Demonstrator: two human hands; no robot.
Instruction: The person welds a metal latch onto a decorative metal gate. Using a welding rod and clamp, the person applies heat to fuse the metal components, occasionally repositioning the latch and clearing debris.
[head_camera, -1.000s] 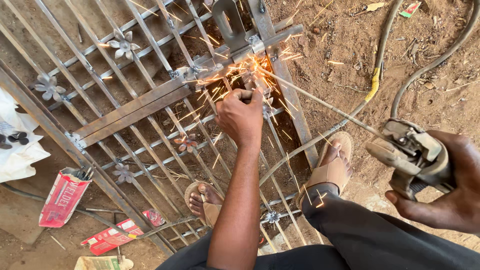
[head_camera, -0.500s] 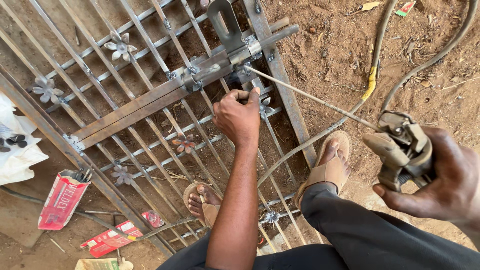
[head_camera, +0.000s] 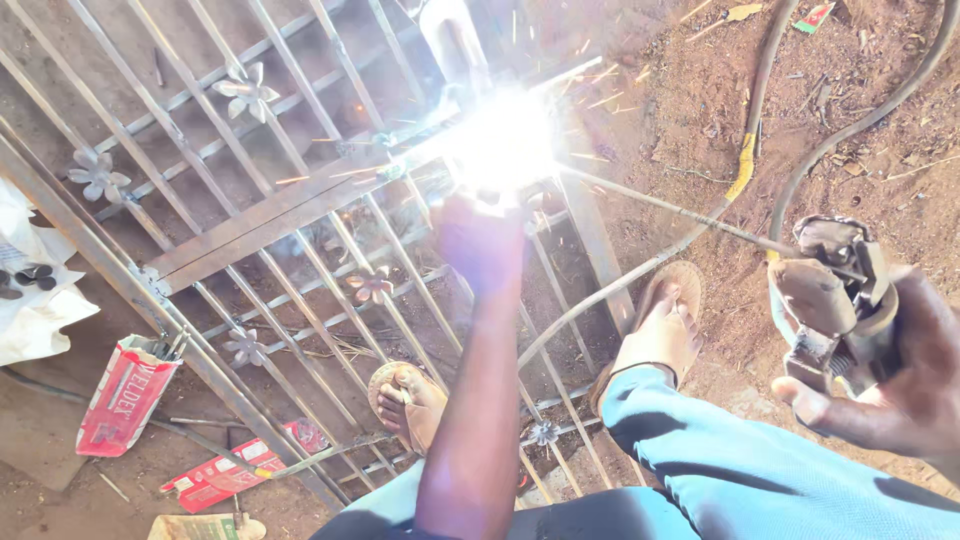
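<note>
Two hands are seen over a metal gate (head_camera: 250, 215) laid flat on reddish dirt ground (head_camera: 860, 70). The right hand (head_camera: 900, 385) is wrapped around an electrode holder (head_camera: 835, 300), whose thin welding rod (head_camera: 660, 205) reaches a white arc glare (head_camera: 495, 145). The left hand (head_camera: 480, 240) is stretched beside that glare; its grip cannot be told.

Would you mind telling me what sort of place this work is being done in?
Probably an outdoor or open-air metalworking yard: a barred metal gate lies flat on bare reddish dirt, a bright welding arc flares on it, and thick cables trail across the ground.
</note>
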